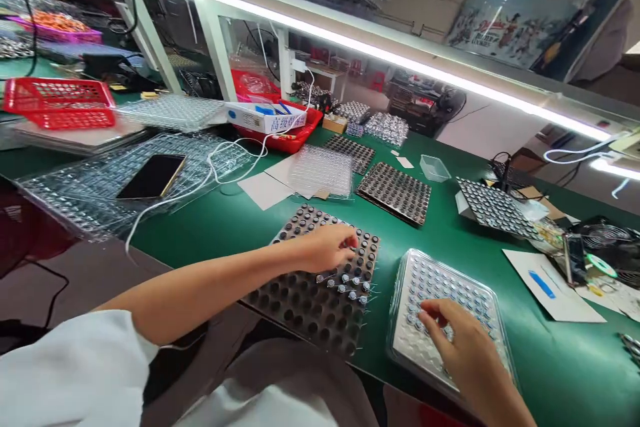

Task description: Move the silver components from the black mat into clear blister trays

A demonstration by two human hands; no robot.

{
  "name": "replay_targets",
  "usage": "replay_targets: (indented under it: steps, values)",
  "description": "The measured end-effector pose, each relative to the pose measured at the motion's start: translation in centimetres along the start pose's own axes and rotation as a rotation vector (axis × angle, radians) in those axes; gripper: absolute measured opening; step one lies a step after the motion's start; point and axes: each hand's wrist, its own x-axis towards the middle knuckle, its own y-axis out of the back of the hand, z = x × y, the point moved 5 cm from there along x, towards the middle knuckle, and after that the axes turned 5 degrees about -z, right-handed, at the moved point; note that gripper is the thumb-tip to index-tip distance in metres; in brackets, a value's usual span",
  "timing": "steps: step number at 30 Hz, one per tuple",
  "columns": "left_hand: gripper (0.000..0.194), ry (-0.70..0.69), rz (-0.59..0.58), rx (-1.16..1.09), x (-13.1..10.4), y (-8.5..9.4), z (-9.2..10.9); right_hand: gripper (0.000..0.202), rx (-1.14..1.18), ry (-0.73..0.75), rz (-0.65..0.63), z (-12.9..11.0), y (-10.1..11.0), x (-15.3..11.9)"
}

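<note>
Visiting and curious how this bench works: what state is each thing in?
Dark perforated plate, partly filled
White-celled clear plastic tray, partly filled
Black rectangular phone, screen dark
Long white tube light, lit
Small clear plastic box, open
Bare left hand, fingers curled
Bare right hand, fingers bent

A part-filled brown holed board [301,312] lies flat beside a part-filled clear tray [411,347]

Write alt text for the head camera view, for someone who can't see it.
Two bare hands over a green workbench: the left hand above a dark grid board with small cylindrical parts, the right hand above a clear tray with rows of parts. Beyond are another grid board, a phone and a red basket.
</note>
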Motion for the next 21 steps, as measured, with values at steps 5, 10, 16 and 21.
replay_targets:
  steps: [5, 10, 16, 21]
  values:
    - [0.018, 0.052, -0.047, 0.001, -2.2, 1.1, -3.8, 0.019, -0.073, 0.119, -0.165, -5.7, -2.1, 4.3]
    - [0.021, -0.09, -0.084, 0.116, -0.7, -2.2, -2.9, 0.012, -0.111, 0.128, -0.298, -8.6, -4.9, 7.8]
    - [0.018, -0.055, -0.12, 0.322, 0.4, -3.8, -1.6, 0.008, -0.168, 0.088, -0.34, -8.8, -6.8, 9.3]
    - [0.014, -0.024, -0.12, 0.29, 0.4, -3.8, -1.5, 0.006, -0.219, 0.088, -0.226, -8.7, -5.8, 8.7]
